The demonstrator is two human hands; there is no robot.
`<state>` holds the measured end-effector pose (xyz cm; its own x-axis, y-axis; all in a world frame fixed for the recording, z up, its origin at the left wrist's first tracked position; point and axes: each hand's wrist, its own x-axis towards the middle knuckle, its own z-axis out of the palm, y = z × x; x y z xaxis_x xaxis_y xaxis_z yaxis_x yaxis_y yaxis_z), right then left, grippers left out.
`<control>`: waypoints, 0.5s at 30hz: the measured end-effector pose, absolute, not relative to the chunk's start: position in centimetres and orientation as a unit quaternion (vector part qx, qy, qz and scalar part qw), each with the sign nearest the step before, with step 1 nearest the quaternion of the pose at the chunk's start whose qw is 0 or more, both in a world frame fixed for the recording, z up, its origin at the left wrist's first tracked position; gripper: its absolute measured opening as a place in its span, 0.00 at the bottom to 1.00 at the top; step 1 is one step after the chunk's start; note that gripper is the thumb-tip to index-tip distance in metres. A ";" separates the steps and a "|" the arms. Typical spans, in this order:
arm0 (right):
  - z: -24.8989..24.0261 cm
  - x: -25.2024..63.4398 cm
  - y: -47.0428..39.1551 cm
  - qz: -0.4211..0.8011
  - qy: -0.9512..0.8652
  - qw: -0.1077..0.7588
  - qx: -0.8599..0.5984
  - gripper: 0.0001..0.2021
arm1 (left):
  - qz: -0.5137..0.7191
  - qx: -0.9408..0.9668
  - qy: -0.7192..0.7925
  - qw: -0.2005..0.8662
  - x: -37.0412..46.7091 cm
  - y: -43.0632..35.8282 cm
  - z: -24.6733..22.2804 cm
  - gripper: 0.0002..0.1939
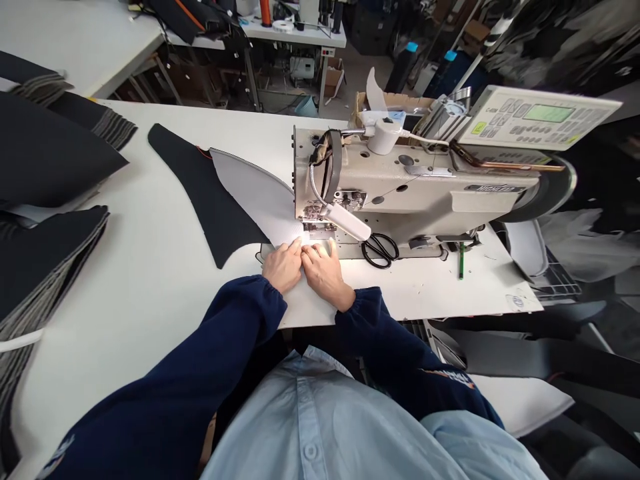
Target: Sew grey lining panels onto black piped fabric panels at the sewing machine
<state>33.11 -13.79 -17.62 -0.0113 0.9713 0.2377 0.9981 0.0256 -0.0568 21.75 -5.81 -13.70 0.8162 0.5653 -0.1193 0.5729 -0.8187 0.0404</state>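
Observation:
Both hands meet just in front of the needle area of a sewing machine (400,173). My left hand (283,267) has its fingers closed on the near corner of a fabric panel (207,207), which is black on one part and light grey on the other. Close beside it, my right hand (323,270) is also closed at that corner, fingertips bent down. The exact edge between the fingertips is hidden. The panel lies flat to the left of the machine head, its grey part running up to the presser foot. A red thread (203,152) shows at its far edge.
Black-handled scissors (380,250) lie right of my hands, near a green-handled tool (461,260). A lamp (347,221) hangs by the needle. A control panel (540,117) tops the machine. Stacked dark panels (45,267) cover the table's left side.

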 end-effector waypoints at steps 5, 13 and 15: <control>-17.6 33.7 -12.9 -0.066 -0.694 0.118 -0.708 0.13 | -0.034 0.942 0.328 0.064 23.1 -5.2 -13.9 0.27; -17.9 33.1 -17.9 -0.065 -0.685 0.166 -0.707 0.12 | -0.002 0.933 0.357 0.053 24.6 -3.5 -14.6 0.27; -18.2 33.0 -18.9 -0.059 -0.678 0.168 -0.713 0.13 | 0.007 0.932 0.358 0.052 24.8 -3.3 -14.7 0.26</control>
<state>32.96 -18.91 -18.16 0.0735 0.9471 0.3124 0.9870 -0.0242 -0.1587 24.81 -3.27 -14.75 0.7430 0.6689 -0.0239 0.6675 -0.7377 0.1011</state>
